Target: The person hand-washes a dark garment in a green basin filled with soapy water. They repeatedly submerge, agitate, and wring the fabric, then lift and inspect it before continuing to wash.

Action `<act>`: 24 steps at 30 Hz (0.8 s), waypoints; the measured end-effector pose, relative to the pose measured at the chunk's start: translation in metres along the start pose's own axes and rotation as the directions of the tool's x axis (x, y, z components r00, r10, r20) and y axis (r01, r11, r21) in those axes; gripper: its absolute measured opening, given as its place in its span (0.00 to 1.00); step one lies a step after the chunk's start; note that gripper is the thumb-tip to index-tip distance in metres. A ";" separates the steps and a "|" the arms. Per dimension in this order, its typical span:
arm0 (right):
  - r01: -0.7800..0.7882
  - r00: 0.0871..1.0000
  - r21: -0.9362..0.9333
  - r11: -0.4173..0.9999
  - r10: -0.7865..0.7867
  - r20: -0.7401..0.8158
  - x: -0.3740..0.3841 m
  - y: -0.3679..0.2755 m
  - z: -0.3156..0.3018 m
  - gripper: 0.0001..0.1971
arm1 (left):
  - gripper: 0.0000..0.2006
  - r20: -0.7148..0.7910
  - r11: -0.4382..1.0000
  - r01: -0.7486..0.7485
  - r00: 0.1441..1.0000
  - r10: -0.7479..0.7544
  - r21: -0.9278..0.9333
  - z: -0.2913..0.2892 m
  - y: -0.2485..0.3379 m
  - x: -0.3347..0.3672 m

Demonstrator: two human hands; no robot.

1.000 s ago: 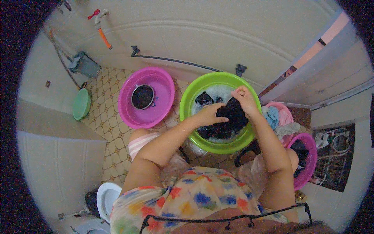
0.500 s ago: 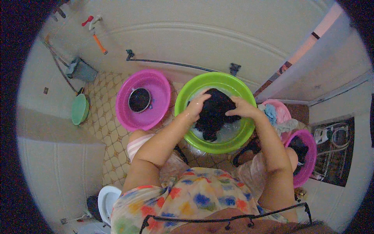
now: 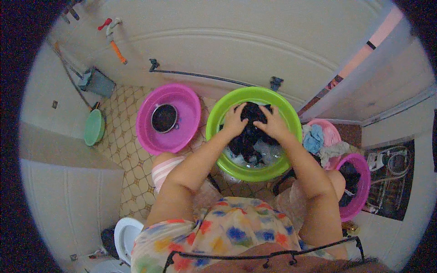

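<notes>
A wide green basin [image 3: 218, 154] of sudsy water stands in front of me, between my knees. In it lies a bunched, wet black garment [image 3: 248, 141]; its exact kind cannot be made out. My left hand [image 3: 235, 122] grips the cloth's left side with curled fingers, while my right hand [image 3: 274, 123] has hold of it from the right. Both hands are close together near the far part of the basin, thumbs toward each other. Below them the cloth's lower folds sit in the water.
To the left is a pink basin [image 3: 148, 141] with a round dark-topped container [image 3: 164, 118] inside. On the right, a light pink tub [image 3: 330, 129] holds light-coloured clothes, and a magenta basin [image 3: 364, 182] holds dark cloth. A pipe [image 3: 205, 76] runs along the far wall.
Both hands have moved closer together. The black garment, spread and raised between them before, is now bunched lower in the water.
</notes>
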State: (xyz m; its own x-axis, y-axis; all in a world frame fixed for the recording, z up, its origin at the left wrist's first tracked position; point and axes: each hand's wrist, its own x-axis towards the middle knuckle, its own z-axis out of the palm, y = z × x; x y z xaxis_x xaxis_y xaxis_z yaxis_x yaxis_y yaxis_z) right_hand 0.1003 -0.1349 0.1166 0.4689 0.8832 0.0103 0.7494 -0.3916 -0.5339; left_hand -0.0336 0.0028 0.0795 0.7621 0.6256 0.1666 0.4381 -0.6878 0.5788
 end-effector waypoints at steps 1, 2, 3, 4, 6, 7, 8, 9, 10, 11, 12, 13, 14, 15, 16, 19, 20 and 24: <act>0.013 0.999 -0.147 0.989 -0.006 0.047 -0.003 -0.001 0.006 0.32 | 0.31 0.006 0.988 -0.075 0.997 0.075 0.137 0.001 0.011 -0.004; -0.008 0.997 -0.159 0.987 0.020 0.074 -0.004 0.000 0.013 0.32 | 0.30 0.070 0.970 -0.067 0.996 0.052 0.233 0.004 0.016 -0.005; -0.028 0.994 -0.172 0.985 0.046 0.101 -0.003 0.002 0.022 0.31 | 0.29 0.131 0.943 -0.065 0.991 0.023 0.325 0.007 0.021 -0.005; -0.049 0.989 -0.185 0.981 0.073 0.127 -0.003 0.004 0.029 0.31 | 0.28 0.190 0.907 -0.069 0.982 -0.012 0.414 0.009 0.024 -0.004; -0.077 0.983 -0.243 0.967 0.115 0.145 -0.001 0.002 0.034 0.29 | 0.26 0.266 0.913 -0.084 0.964 -0.028 0.399 0.016 0.019 0.000; -0.092 0.979 -0.271 0.958 0.137 0.152 0.000 0.003 0.036 0.28 | 0.25 0.305 0.916 -0.092 0.952 -0.034 0.390 0.021 0.016 0.002; -0.076 0.975 -0.289 0.954 0.131 0.177 0.002 0.008 0.040 0.28 | 0.23 0.326 0.931 -0.096 0.945 -0.026 0.353 0.028 0.013 0.005; -0.058 0.972 -0.305 0.950 0.123 0.200 0.005 0.011 0.044 0.28 | 0.22 0.347 0.925 -0.068 0.935 -0.071 0.374 0.038 0.006 0.006; -0.039 0.968 -0.321 0.946 0.115 0.223 0.009 0.013 0.048 0.27 | 0.21 0.367 0.917 -0.041 0.923 -0.117 0.396 0.048 -0.003 0.008; -0.055 0.960 -0.332 0.942 0.142 0.241 0.013 0.012 0.050 0.27 | 0.20 0.388 0.909 -0.017 0.908 -0.161 0.417 0.059 -0.012 0.010; -0.070 0.952 -0.343 0.937 0.165 0.258 0.016 0.010 0.051 0.26 | 0.19 0.452 0.917 0.006 0.869 -0.203 0.400 0.063 -0.018 0.015; -0.083 0.943 -0.355 0.931 0.189 0.274 0.019 0.008 0.052 0.26 | 0.19 0.513 0.923 0.031 0.824 -0.241 0.383 0.067 -0.024 0.022; -0.135 0.954 -0.287 0.948 0.203 0.222 0.020 0.008 0.052 0.25 | 0.18 0.574 0.928 0.054 0.772 -0.273 0.368 0.069 -0.028 0.027; -0.182 0.960 -0.213 0.960 0.220 0.171 0.022 0.007 0.054 0.25 | 0.18 0.469 0.950 0.248 0.827 -0.310 0.191 0.072 -0.030 0.027; -0.223 0.963 -0.137 0.965 0.240 0.121 0.024 0.007 0.056 0.24 | 0.17 0.364 0.914 0.405 0.855 -0.371 -0.019 0.074 -0.032 0.027; -0.243 0.916 0.155 0.957 0.279 -0.288 0.030 0.018 0.078 0.21 | 0.18 0.340 0.370 0.509 0.834 -0.434 -0.777 0.059 -0.001 0.037; -0.174 0.956 0.277 0.945 0.230 -0.184 0.028 0.007 0.070 0.21 | 0.19 0.361 0.042 0.420 0.822 -0.441 -0.907 0.048 0.005 0.034; 0.030 0.983 0.464 0.886 0.057 -0.172 0.015 -0.031 0.041 0.18 | 0.22 0.463 -0.015 0.483 0.830 -0.312 -0.875 0.026 0.009 0.031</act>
State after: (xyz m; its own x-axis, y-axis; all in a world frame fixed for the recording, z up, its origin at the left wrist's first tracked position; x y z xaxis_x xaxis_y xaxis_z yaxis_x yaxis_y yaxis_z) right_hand 0.0649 -0.0986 0.0984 0.5843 0.8018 0.1253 0.4609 -0.2008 -0.8644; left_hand 0.0062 0.0065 0.0696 0.7163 0.5631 -0.4120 -0.0559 0.6349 0.7706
